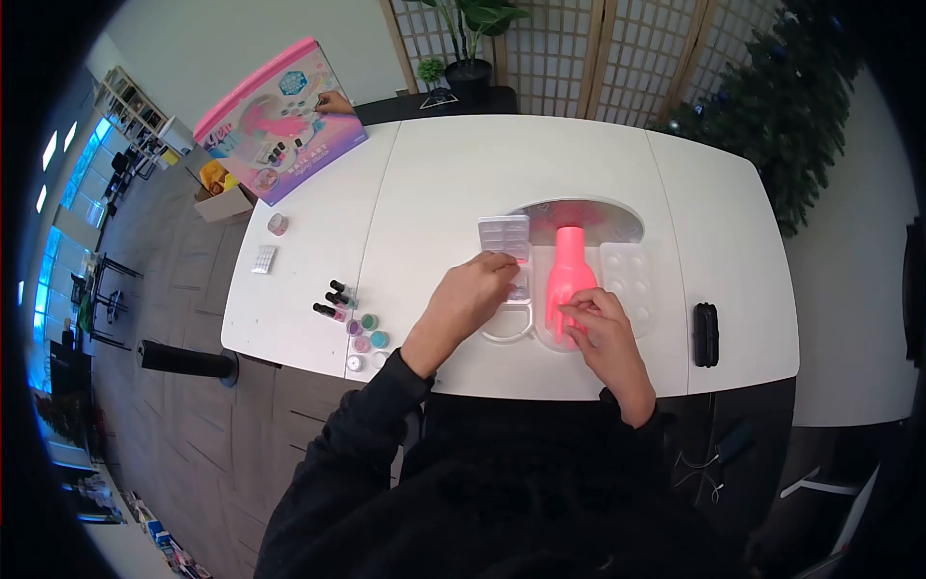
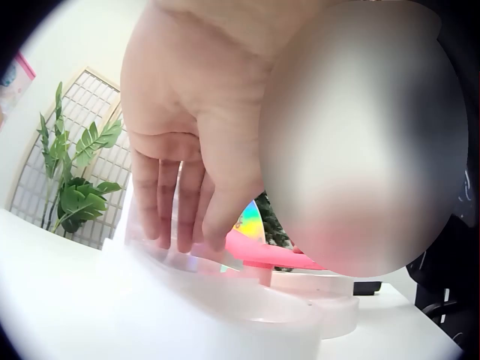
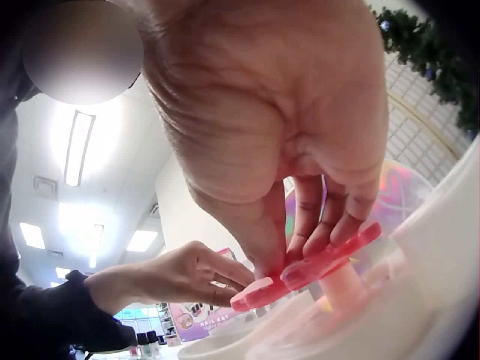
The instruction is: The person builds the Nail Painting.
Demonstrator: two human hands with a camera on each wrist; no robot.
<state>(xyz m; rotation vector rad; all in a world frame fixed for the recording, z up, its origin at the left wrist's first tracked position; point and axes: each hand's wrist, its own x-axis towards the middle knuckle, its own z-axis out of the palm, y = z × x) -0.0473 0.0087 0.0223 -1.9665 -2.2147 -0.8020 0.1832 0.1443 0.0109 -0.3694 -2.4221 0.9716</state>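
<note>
A pink model hand [image 1: 569,273] lies on a white base in front of a half-round mirror [image 1: 598,219], its fingers toward me. My right hand [image 1: 612,340] reaches over the model hand's fingers; the right wrist view shows my thumb and fingertips pinching at a pink finger [image 3: 300,274]. My left hand [image 1: 471,297] is over the small compartment box left of the model hand, with its lid [image 1: 504,234] raised. In the left wrist view the left fingers [image 2: 148,199] point fairly straight down into the box, which partly hides their tips.
A tray with round wells [image 1: 625,275] sits right of the model hand. Nail polish bottles [image 1: 338,299] and several small pots [image 1: 369,321] stand at left. A nail art box [image 1: 285,121] stands at the back left; a black case [image 1: 706,335] lies at right.
</note>
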